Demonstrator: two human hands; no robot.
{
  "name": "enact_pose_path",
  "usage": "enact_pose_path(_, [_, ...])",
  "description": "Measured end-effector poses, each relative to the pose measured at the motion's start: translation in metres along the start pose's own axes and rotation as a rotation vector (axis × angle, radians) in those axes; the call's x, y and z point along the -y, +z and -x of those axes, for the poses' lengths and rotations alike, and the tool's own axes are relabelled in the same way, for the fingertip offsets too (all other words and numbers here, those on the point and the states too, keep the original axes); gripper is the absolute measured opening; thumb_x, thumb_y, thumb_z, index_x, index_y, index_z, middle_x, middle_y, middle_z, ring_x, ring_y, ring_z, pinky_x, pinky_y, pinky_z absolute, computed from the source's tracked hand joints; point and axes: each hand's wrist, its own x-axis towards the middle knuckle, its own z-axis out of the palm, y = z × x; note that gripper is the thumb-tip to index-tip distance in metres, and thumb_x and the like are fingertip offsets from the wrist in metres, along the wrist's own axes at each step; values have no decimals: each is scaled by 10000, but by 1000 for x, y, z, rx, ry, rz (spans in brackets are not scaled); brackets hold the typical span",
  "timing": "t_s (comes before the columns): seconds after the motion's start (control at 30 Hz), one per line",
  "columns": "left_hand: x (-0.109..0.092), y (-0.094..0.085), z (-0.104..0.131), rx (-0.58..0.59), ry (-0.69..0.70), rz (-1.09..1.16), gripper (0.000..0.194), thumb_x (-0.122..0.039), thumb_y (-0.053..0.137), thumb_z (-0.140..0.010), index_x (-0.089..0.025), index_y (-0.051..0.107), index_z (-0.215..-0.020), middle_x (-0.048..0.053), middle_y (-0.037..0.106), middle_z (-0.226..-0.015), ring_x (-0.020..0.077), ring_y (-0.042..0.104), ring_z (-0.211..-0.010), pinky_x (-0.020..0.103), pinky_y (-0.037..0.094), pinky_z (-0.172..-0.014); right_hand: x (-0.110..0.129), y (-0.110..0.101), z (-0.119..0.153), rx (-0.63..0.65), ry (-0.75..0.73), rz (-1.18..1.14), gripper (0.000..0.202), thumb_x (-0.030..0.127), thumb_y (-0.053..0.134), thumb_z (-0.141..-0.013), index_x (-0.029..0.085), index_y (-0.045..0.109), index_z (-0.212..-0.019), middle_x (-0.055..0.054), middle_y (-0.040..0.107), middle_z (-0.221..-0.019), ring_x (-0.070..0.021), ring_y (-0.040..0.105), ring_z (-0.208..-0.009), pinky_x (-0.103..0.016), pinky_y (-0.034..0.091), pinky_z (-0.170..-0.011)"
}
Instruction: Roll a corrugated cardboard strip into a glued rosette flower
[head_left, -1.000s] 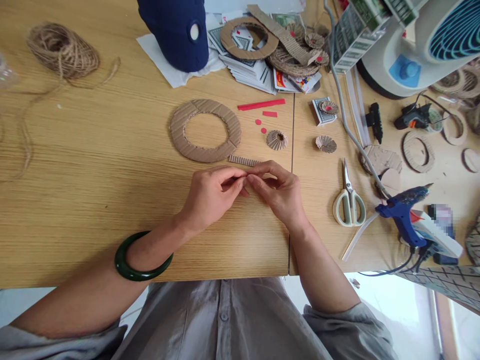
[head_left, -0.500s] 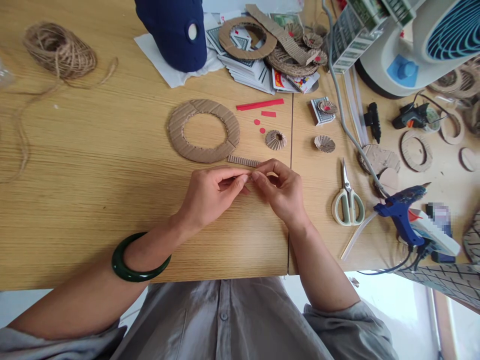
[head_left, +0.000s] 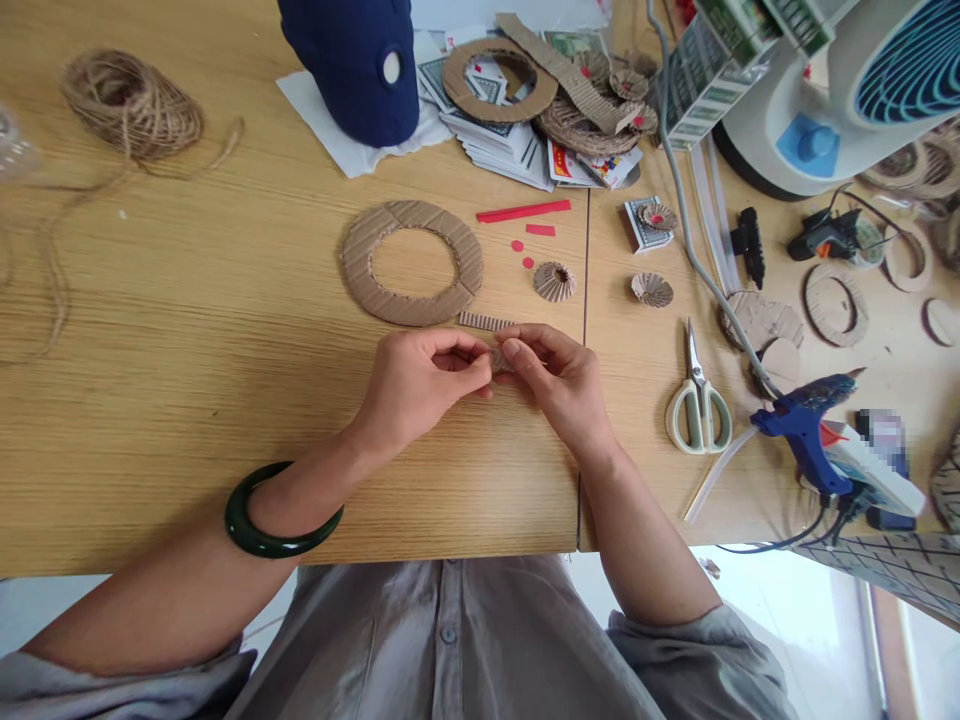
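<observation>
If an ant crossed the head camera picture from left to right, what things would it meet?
Twine ball → bangle → left hand → right hand → scissors → blue glue gun.

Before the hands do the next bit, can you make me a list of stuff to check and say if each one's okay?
1. Small piece pinched by the left hand and right hand: ok.
2. Small piece's shape good: cannot tell, fingers cover much of it.
3. Scissors lying on the table, apart from the hands: ok.
4. Ridged strip clear of the fingers: cannot tell, its right end runs up to the right hand.
5. Big cardboard ring flat on the table: ok.
6. Blue glue gun cool: cannot tell, heat doesn't show.
</observation>
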Motion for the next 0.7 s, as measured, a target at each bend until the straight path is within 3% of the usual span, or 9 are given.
enact_pose_path(0.13, [-4,1,1,-57,-37,89,25,-213,750,-770,-222,772,-780,-32,765,-689,128,734,-593,204,593,-598,1,0,0,6,-15,90,369,505,857,-745,186,694,-833,-4,711,-785,-122,655,-702,-270,560,-697])
enact_pose_path(0.37, [-2,2,0,-79,-20,122,30,-216,765,-772,-212,785,-793,-19,792,-745,139,753,-623,223,634,-637,-4,-1,1,-1,-85,172,263,437,779,-833,182,718,-840,-10,722,-770,-124,630,-695,-266,517,-668])
enact_pose_path(0.53, [1,1,1,-77,47,60,30,-224,766,-787,-207,787,-799,-16,804,-771,145,766,-654,213,634,-638,-5,-1,0,-19,-111,197,161,337,741,-846,181,708,-819,3,712,-753,-115,619,-691,-254,521,-670])
enact_pose_path(0.7, [5,0,2,-56,133,-31,60,-241,742,-838,-202,787,-844,1,815,-816,160,779,-709,233,638,-684,-6,-1,-1,-28,-85,210,170,343,751,-841,186,690,-815,11,692,-755,-109,603,-684,-253,515,-673])
